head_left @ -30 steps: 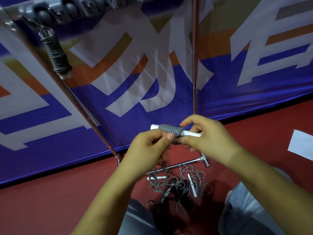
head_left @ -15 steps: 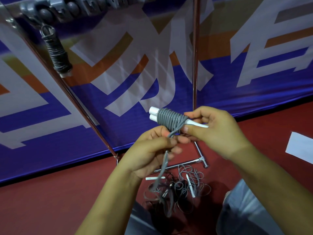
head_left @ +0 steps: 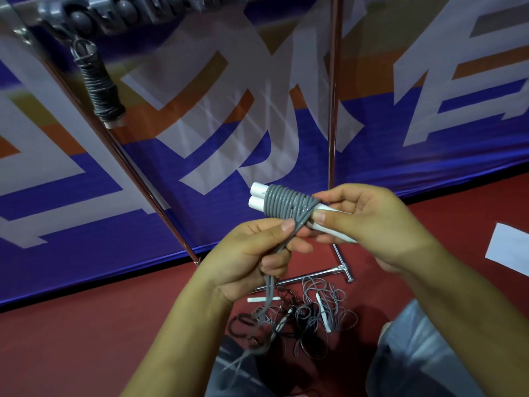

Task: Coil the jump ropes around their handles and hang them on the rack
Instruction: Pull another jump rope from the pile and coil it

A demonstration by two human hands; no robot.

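Observation:
Two white handles (head_left: 258,197) lie side by side with grey jump rope (head_left: 282,203) coiled tightly around them. My right hand (head_left: 363,222) grips the handles' right ends. My left hand (head_left: 252,256) holds the doubled loose rope just below the coil; its tail hangs down blurred towards the floor. A dark coiled rope (head_left: 101,87) hangs from the rack's top bar (head_left: 120,12) at upper left. A tangle of loose ropes and white handles (head_left: 312,313) lies on the floor below my hands.
The rack's metal poles (head_left: 332,110) rise in front of a blue, white and orange banner (head_left: 200,138). Its chrome foot (head_left: 342,272) rests on the red floor. A white sheet (head_left: 508,249) lies at right. My knees (head_left: 415,353) show at the bottom.
The handles tipped from level to pointing up-left and rose slightly. My left hand slid down off the coil and now draws the loose rope downward.

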